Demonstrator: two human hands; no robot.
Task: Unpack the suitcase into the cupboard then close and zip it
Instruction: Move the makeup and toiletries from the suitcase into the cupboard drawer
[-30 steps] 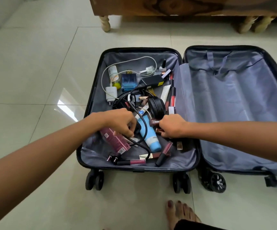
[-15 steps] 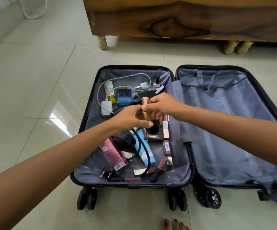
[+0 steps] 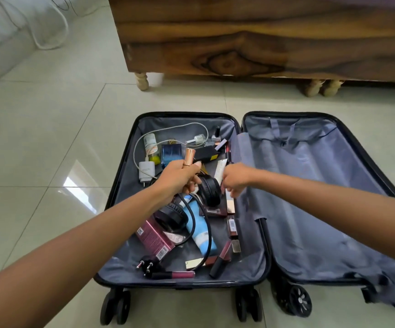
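A black suitcase (image 3: 251, 284) lies open on the floor, grey lining showing in both halves. Its left half holds several small items: black headphones (image 3: 209, 190), a blue tube (image 3: 200, 227), a pink box (image 3: 153, 237), a white charger (image 3: 146, 171), a blue perfume bottle (image 3: 171, 152) and lipsticks. My left hand (image 3: 179, 179) grips a rose-gold lipstick tube (image 3: 188, 156) upright above the items. My right hand (image 3: 235, 178) hovers over the centre hinge with fingers loosely curled downward, holding nothing. The right half holds nothing.
A dark wooden cupboard (image 3: 262, 39) on turned legs stands just behind the suitcase. A black plug (image 3: 145, 266) and cable lie at the near edge of the left half. A white wall and a loose cable are at far left. Tiled floor surrounds everything.
Both hands lifted from among the items; my right hand passed the rose-gold tube to my left and has drawn away to the right. The view tilted up toward the cupboard.
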